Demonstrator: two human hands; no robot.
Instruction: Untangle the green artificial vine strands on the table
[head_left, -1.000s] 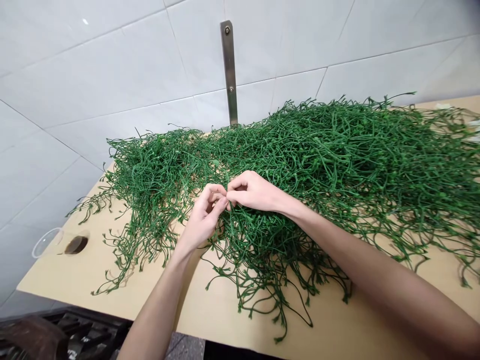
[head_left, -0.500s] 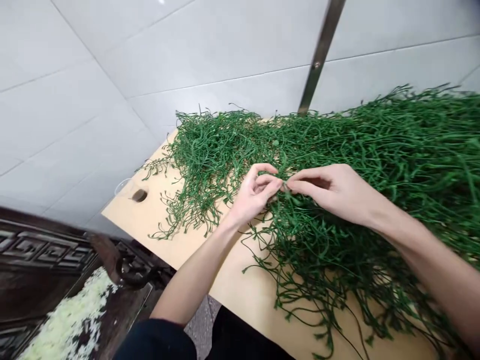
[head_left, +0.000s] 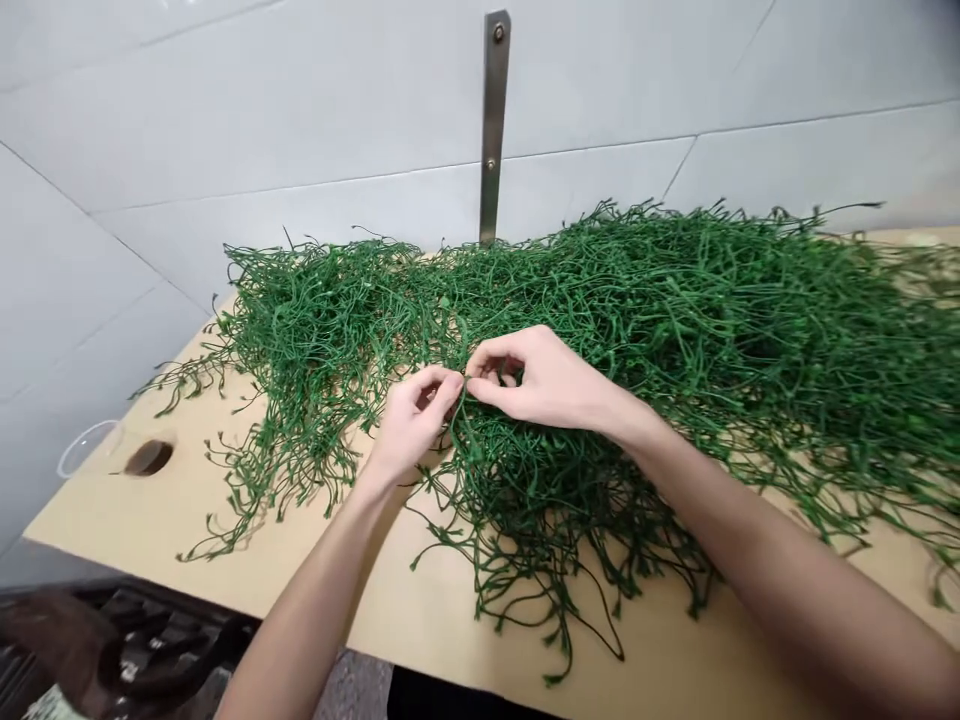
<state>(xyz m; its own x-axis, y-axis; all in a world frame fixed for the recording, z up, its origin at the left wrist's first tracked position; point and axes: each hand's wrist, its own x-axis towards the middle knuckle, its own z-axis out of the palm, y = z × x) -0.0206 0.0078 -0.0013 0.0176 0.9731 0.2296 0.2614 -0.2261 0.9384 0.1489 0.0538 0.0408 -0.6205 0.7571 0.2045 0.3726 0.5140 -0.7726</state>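
Observation:
A big tangled pile of thin green plastic stems (head_left: 637, 330) lies spread across a tan tabletop (head_left: 420, 610). My left hand (head_left: 411, 425) and my right hand (head_left: 544, 380) meet at the pile's near middle, fingertips almost touching. Both hands are pinched on a green stem (head_left: 463, 400) at the spot where they meet. My forearms reach in from the bottom of the view.
A round hole (head_left: 148, 457) is cut in the tabletop at the left, with a clear plastic cup (head_left: 84, 447) beside the edge. White tiled walls rise behind, with a metal bracket (head_left: 493, 120) screwed on. Dark carved furniture (head_left: 90, 650) sits below the table's left corner.
The view swung left and down toward dark furniture, then came back to centre on the pile. My hands stayed pinched together on the stems at the same spot.

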